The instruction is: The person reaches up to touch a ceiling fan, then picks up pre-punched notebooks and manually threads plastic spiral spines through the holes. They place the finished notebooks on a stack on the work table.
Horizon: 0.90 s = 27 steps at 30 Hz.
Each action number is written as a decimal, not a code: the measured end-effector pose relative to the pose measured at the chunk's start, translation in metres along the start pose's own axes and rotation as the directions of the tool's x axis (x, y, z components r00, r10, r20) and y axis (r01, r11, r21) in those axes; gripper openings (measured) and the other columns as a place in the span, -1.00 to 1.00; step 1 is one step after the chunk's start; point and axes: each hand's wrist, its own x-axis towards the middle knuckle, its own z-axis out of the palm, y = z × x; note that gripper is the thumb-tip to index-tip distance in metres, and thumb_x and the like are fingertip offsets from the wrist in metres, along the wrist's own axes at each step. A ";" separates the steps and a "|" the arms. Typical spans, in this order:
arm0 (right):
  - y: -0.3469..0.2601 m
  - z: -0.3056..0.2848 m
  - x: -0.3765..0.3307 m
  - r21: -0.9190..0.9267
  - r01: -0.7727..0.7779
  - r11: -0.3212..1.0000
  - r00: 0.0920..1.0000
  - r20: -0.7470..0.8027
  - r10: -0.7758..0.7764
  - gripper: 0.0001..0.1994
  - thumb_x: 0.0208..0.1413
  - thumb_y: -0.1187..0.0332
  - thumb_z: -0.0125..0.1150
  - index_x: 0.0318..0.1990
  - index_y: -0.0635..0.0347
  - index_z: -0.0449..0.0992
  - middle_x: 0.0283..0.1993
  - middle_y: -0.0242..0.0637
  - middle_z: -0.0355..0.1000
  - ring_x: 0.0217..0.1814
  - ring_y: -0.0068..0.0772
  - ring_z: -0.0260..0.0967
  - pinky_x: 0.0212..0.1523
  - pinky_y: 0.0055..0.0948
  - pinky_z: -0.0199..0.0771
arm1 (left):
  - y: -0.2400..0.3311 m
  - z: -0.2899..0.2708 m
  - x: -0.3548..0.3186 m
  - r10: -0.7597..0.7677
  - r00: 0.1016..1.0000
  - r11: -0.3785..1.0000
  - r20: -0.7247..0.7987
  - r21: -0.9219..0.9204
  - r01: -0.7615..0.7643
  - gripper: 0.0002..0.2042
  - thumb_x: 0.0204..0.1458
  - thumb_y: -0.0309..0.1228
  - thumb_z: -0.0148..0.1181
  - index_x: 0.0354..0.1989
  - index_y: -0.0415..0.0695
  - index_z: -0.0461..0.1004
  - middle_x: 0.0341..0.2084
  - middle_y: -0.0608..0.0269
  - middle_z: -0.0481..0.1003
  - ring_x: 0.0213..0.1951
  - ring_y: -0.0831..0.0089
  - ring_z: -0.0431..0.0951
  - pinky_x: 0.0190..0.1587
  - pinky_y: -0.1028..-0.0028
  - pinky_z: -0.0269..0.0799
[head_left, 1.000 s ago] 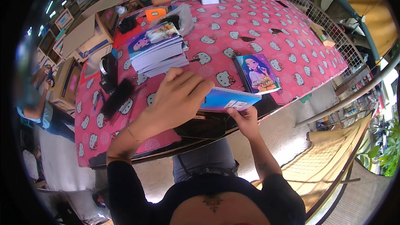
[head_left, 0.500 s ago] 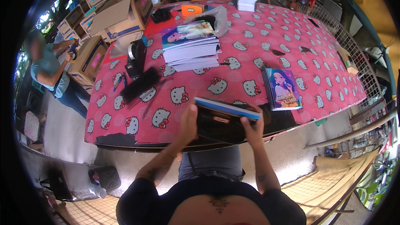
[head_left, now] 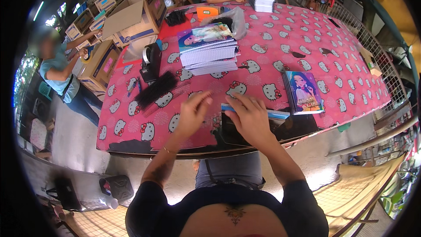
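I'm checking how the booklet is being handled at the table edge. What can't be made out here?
- Head view: the blue-edged booklet is mostly covered by the right hand.
- The left hand is motion-blurred; its fingertip contact can't be told.
- The dark device under the booklet is half hidden by the right hand.

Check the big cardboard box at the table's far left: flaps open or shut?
Open. The cardboard box has its top flaps raised and spread; what is inside cannot be told.
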 end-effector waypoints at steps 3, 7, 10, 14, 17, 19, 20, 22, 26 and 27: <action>0.005 0.022 0.011 0.031 -0.098 0.995 0.992 0.081 0.095 -0.85 0.10 0.35 0.28 -0.18 0.11 0.58 -0.26 -0.24 0.55 -0.23 -0.13 0.53 -0.17 -0.18 0.47 | 0.032 0.010 -0.015 0.054 0.998 0.998 0.018 0.038 -0.055 -0.76 0.14 -0.47 0.28 -0.02 -0.23 0.59 -0.35 0.14 0.55 -0.44 0.42 0.55 -0.39 0.52 0.45; 0.013 0.031 0.004 0.043 -0.067 0.997 0.998 0.020 0.066 -0.89 0.11 0.35 0.27 -0.23 0.11 0.57 -0.36 -0.26 0.54 -0.34 -0.13 0.53 -0.27 -0.19 0.48 | 0.038 0.014 -0.017 -0.010 1.000 1.000 -0.019 0.021 0.011 -0.81 0.14 -0.47 0.28 -0.09 -0.25 0.61 -0.38 0.15 0.54 -0.49 0.45 0.53 -0.39 0.53 0.44; 0.015 0.030 0.002 0.053 -0.065 0.997 0.998 0.007 0.064 -0.89 0.12 0.34 0.27 -0.23 0.10 0.57 -0.38 -0.26 0.53 -0.35 -0.13 0.52 -0.28 -0.19 0.48 | 0.035 0.015 -0.011 0.037 0.999 0.998 -0.026 -0.055 -0.038 -0.82 0.15 -0.48 0.28 -0.11 -0.27 0.63 -0.44 0.22 0.53 -0.51 0.58 0.41 -0.45 0.54 0.31; 0.013 0.030 0.004 0.050 -0.064 0.997 0.998 -0.003 0.064 -0.89 0.12 0.33 0.27 -0.24 0.10 0.56 -0.41 -0.26 0.50 -0.37 -0.13 0.51 -0.31 -0.18 0.47 | 0.030 0.014 -0.009 0.012 1.000 1.000 0.010 -0.020 -0.012 -0.86 0.16 -0.47 0.28 -0.18 -0.27 0.64 -0.52 0.24 0.51 -0.53 0.57 0.41 -0.46 0.51 0.30; 0.013 0.031 0.005 0.027 -0.070 0.997 0.998 0.007 0.070 -0.90 0.13 0.32 0.27 -0.24 0.10 0.56 -0.42 -0.26 0.49 -0.37 -0.14 0.51 -0.32 -0.19 0.45 | 0.023 0.012 -0.009 0.031 0.999 0.999 0.036 0.007 -0.031 -0.87 0.17 -0.46 0.27 -0.22 -0.27 0.63 -0.55 0.21 0.49 -0.54 0.54 0.40 -0.47 0.49 0.29; 0.014 0.031 0.004 0.031 -0.065 0.997 0.998 0.012 0.064 -0.90 0.14 0.32 0.26 -0.25 0.09 0.56 -0.43 -0.27 0.49 -0.37 -0.14 0.51 -0.33 -0.20 0.45 | 0.018 0.012 -0.006 0.013 0.997 0.999 0.077 0.050 -0.017 -0.88 0.18 -0.46 0.26 -0.23 -0.27 0.62 -0.55 0.16 0.48 -0.56 0.50 0.40 -0.48 0.46 0.29; 0.014 0.032 0.004 0.032 -0.063 0.997 0.998 0.007 0.063 -0.90 0.14 0.32 0.26 -0.25 0.09 0.56 -0.43 -0.27 0.49 -0.37 -0.15 0.51 -0.33 -0.20 0.45 | 0.016 0.012 -0.004 0.036 0.998 0.995 0.053 0.092 -0.041 -0.87 0.18 -0.45 0.26 -0.24 -0.27 0.61 -0.56 0.15 0.48 -0.56 0.47 0.41 -0.48 0.45 0.29; 0.015 0.031 0.004 0.028 -0.045 0.999 0.999 -0.006 0.046 -0.90 0.14 0.32 0.26 -0.25 0.09 0.56 -0.43 -0.27 0.49 -0.37 -0.15 0.51 -0.33 -0.20 0.45 | 0.015 0.013 0.001 0.080 0.995 0.985 0.063 0.151 -0.089 -0.87 0.18 -0.44 0.25 -0.26 -0.28 0.59 -0.56 0.11 0.47 -0.57 0.42 0.42 -0.49 0.42 0.29; 0.014 0.031 0.005 0.020 -0.047 0.999 0.999 -0.010 0.047 -0.91 0.14 0.33 0.26 -0.25 0.09 0.56 -0.43 -0.27 0.49 -0.38 -0.15 0.50 -0.33 -0.19 0.45 | 0.023 0.017 0.002 0.139 0.990 0.962 -0.013 0.237 -0.132 -0.85 0.19 -0.43 0.25 -0.31 -0.29 0.55 -0.55 0.09 0.48 -0.56 0.33 0.47 -0.48 0.38 0.33; 0.013 0.031 0.005 0.021 -0.054 0.998 0.998 -0.013 0.055 -0.91 0.14 0.33 0.26 -0.26 0.09 0.55 -0.43 -0.27 0.49 -0.38 -0.15 0.50 -0.33 -0.19 0.45 | 0.025 0.020 -0.001 0.144 0.988 0.961 -0.057 0.246 -0.126 -0.84 0.19 -0.42 0.25 -0.31 -0.29 0.55 -0.55 0.08 0.49 -0.56 0.31 0.48 -0.48 0.38 0.34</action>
